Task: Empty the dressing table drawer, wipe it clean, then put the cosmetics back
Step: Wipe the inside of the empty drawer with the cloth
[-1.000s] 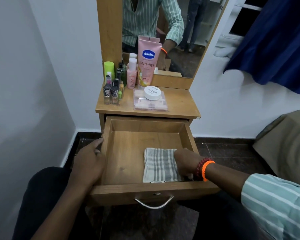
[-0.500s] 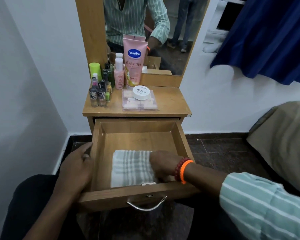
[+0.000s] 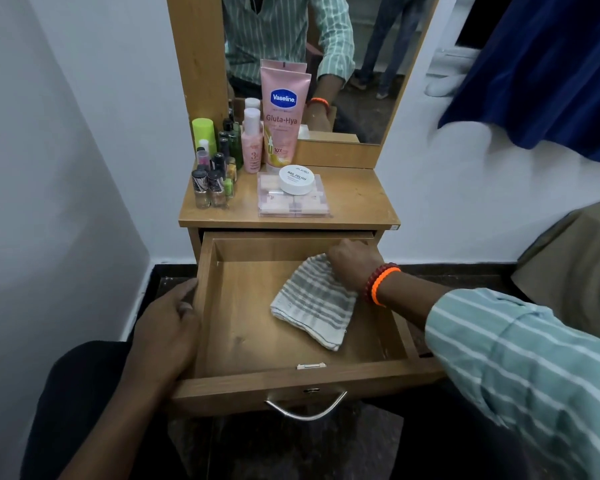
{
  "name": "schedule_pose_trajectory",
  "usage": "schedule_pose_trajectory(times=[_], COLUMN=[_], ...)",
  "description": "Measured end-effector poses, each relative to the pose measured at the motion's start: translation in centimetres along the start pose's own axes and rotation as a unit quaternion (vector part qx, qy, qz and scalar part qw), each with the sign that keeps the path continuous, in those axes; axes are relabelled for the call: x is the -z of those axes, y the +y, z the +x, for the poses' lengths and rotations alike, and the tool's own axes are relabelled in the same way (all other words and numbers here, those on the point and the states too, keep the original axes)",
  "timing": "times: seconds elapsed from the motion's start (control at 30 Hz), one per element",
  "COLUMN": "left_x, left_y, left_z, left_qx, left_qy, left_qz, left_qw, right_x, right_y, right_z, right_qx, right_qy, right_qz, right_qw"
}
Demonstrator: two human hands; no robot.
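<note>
The drawer [image 3: 222,344] stands pulled out and holds one item only: a grey-and-white striped cloth [image 3: 314,303], lying on the floor of the drawer toward its right rear. The right hand [image 3: 352,265] grips the cloth's far end with curled fingers. The left hand [image 3: 167,337] lies on the drawer's left wall, fingers relaxed over the rim. On the worktop [image 3: 354,202] above stand the cosmetics: a pink Vaseline tube [image 3: 284,112], a small pink bottle [image 3: 252,140], a cluster of nail polish bottles [image 3: 213,181] (left side), and a clear case [image 3: 291,204] bearing a white nail polish jar [image 3: 296,179].
</note>
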State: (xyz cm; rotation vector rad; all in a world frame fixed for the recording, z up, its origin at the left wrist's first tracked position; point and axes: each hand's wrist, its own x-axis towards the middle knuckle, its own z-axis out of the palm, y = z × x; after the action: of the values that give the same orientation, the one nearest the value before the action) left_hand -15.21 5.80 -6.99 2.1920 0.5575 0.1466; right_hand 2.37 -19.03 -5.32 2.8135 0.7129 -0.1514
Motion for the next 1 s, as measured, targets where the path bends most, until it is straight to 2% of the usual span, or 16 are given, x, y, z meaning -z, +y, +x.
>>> schedule_pose_trajectory(times=[0.1,0.27,0.33,0.47,0.67,0.73,0.83,0.9,1.0], left_x=[-0.1,0.0,0.0,0.0,0.2,0.3,0.3,0.3,0.3], left_y=[-0.2,-0.1,-0.2,0.2,0.4,0.3,0.3,0.5,0.9], left_z=[0.1,0.0,0.0,-0.1,-0.4,-0.3,-0.3,-0.4,-0.6], left_qx=[0.002,0.004,0.002,-0.007,-0.024,-0.023,-0.014,-0.014,-0.013], left_qy=[-0.004,-0.004,-0.004,-0.003,-0.002,-0.004,0.000,0.002,0.011], left_qz=[-0.005,-0.007,-0.007,-0.008,-0.017,-0.021,-0.025,-0.027,-0.027], left_qw=[1.000,1.000,1.000,1.000,1.000,1.000,1.000,1.000,0.999], right_x=[-0.6,-1.6,-1.8,-1.4,-0.6,-0.8,-1.4,-1.9,-1.6], right_y=[-0.2,-1.6,-2.0,-2.1,-1.4,-1.5,-2.1,-2.2,-2.4], right_z=[-1.3,-5.8,-6.8,-7.0,-4.9,-5.3,-6.7,-7.4,-7.3], right_qx=[0.009,0.009,0.011,0.011,-0.003,-0.001,-0.009,-0.022,-0.052], right_qy=[-0.040,-0.188,-0.212,-0.209,-0.077,-0.098,-0.185,-0.183,-0.133], right_qz=[0.023,0.072,0.078,0.072,0.060,0.059,0.062,0.073,0.072], right_qw=[0.999,0.980,0.974,0.975,0.995,0.993,0.981,0.980,0.987])
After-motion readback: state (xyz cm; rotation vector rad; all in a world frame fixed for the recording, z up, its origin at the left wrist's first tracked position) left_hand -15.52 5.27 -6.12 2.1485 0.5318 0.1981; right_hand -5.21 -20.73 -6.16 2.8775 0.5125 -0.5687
